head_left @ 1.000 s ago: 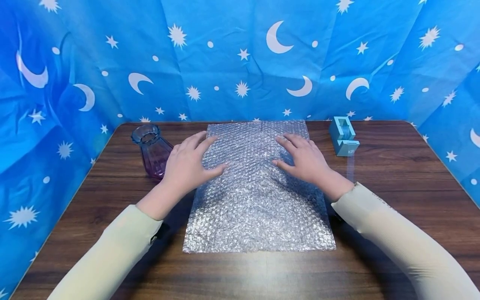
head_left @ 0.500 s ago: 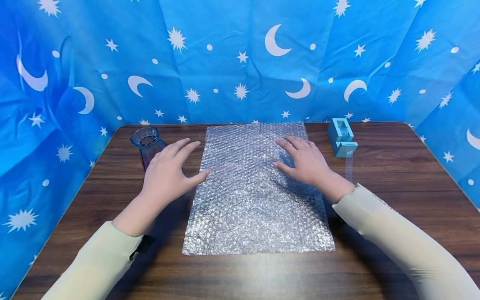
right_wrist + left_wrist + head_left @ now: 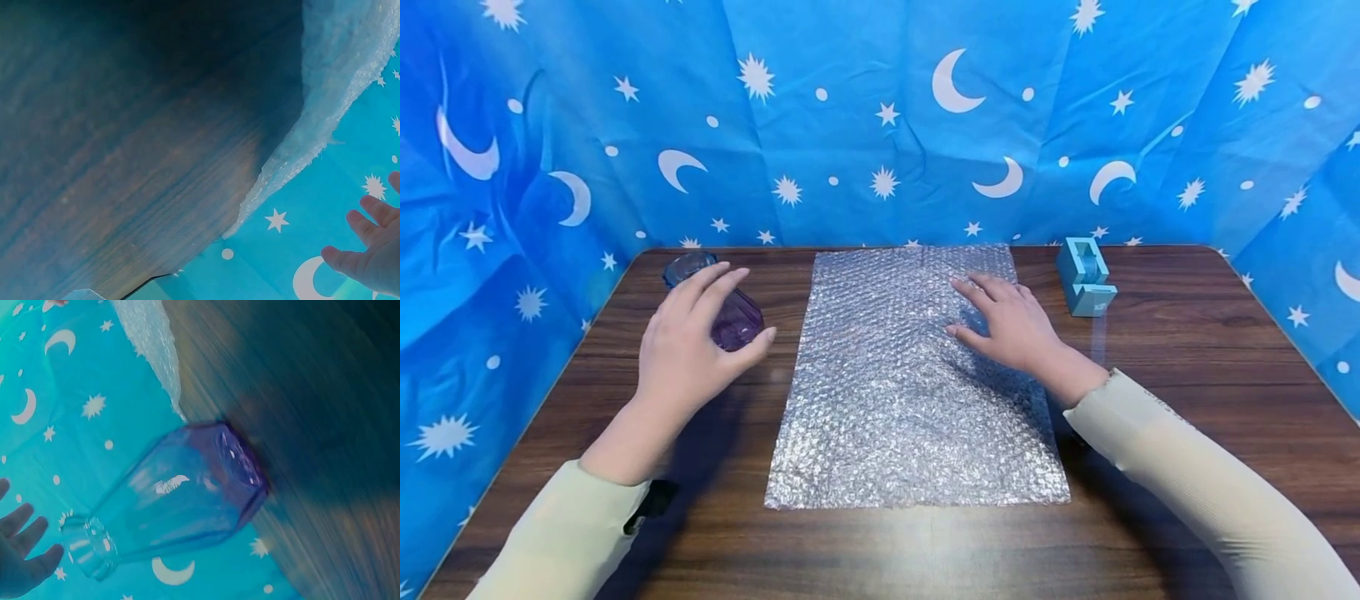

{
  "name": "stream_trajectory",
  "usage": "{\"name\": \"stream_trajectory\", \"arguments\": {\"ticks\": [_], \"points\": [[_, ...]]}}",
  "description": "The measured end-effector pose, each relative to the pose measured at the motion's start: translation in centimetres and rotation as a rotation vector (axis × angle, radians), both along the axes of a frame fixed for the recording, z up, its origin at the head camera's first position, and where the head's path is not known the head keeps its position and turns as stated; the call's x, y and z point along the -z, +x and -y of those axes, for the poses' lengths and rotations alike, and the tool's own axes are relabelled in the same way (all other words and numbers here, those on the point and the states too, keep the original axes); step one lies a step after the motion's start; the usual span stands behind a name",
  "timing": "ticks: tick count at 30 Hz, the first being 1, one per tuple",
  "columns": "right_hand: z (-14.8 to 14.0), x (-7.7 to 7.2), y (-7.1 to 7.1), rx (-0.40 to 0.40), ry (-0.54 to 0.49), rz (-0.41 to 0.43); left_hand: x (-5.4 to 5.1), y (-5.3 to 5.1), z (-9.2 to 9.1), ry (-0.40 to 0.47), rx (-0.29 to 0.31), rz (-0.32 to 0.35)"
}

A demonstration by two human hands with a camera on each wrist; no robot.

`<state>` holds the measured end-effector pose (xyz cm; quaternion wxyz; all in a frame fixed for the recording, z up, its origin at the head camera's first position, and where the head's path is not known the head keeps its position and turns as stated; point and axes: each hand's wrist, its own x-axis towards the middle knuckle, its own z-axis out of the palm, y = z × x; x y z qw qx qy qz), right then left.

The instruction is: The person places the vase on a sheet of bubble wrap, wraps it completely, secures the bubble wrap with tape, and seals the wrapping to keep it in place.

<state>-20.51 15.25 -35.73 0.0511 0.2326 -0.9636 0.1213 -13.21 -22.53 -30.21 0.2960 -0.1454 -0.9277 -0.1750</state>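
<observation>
- Head view: shows the left hand raised over the left part of the table, before a glass vase and hiding some of it.
- Has the left fingers extended and the thumb spread well away from them — released, grasping nothing.
- Left wrist view: gives the vase upright on the table, flared at the rim, shading from blue at the top to purple at the base; places the left fingertips near the rim. Cannot tell touching from a narrow gap there.
- Right hand likewise released, fingers slightly bent and thumb apart, above the right side of a sheet of bubble wrap.
- Bubble wrap flat along the middle of the table, with the far end near the back edge; to the right of the vase, well apart from the near edge.
- Farther right, near the back: a light-blue tape dispenser, with a clear strip of tape trailing down toward the right wrist.
- Pale sleeves on both arms — plus a dark device at the left cuff.
- Behind and to both sides: blue cloth printed with white moons, stars and dots.
</observation>
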Motion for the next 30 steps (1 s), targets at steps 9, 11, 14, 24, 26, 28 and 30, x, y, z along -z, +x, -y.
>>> {"name": "stream_trajectory", "arguments": {"ticks": [9,11,14,24,26,28,30], "points": [[0.1,0.1,0.0,0.007,0.005,0.018,-0.1,-0.1,2.3,0.063,-0.061,-0.026],[0.0,0.1,0.0,0.009,0.010,0.023,0.0,-0.2,2.8,0.061,-0.074,-0.023],[-0.1,0.0,0.0,0.009,0.012,0.025,0.2,-0.3,3.6,0.058,-0.106,0.004],[-0.2,-0.2,-0.1,-0.012,0.018,0.006,0.7,-0.6,5.7,0.166,-0.194,0.211],[-0.2,-0.2,-0.2,-0.014,0.021,0.003,0.9,-0.8,5.9,0.195,-0.210,0.268],[-0.1,-0.2,-0.1,-0.017,0.019,0.004,1.0,-1.1,6.1,0.225,-0.221,0.313],[-0.1,-0.2,-0.1,-0.017,0.016,0.010,1.2,-1.4,6.3,0.261,-0.225,0.350]]}}
